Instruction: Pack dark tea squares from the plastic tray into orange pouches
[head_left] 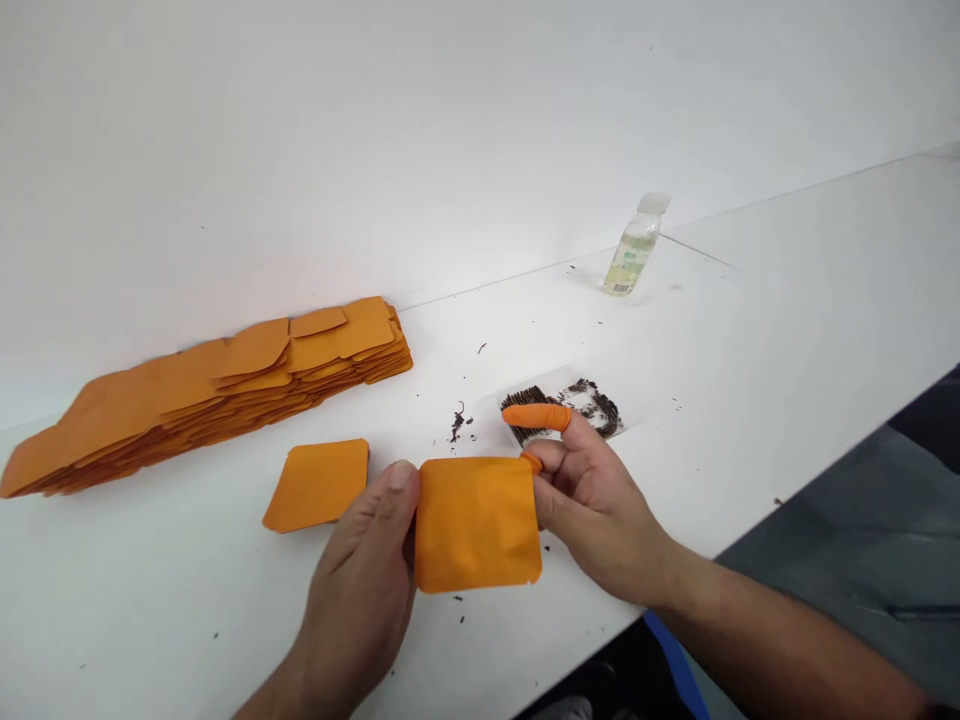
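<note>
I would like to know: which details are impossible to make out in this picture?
All in the head view:
- Held packet: its inside and back, hidden by its own front.
- Left hand: fingertips except the thumb's, hidden behind hand and packet.
- Tray: part of it, covered by the right hand.
- Bottle: label wording, too small.

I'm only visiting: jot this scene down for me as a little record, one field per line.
Left hand: grips the left edge of an orange packet
Right hand: at the packet's right edge; orange covers on two fingers
Second packet: on the white table, beside the left hand
Pile: many overlapping orange packets, along the wall
Dark sticks: in a row, partly hidden by the right hand
Bottle: clear, near the wall
</note>
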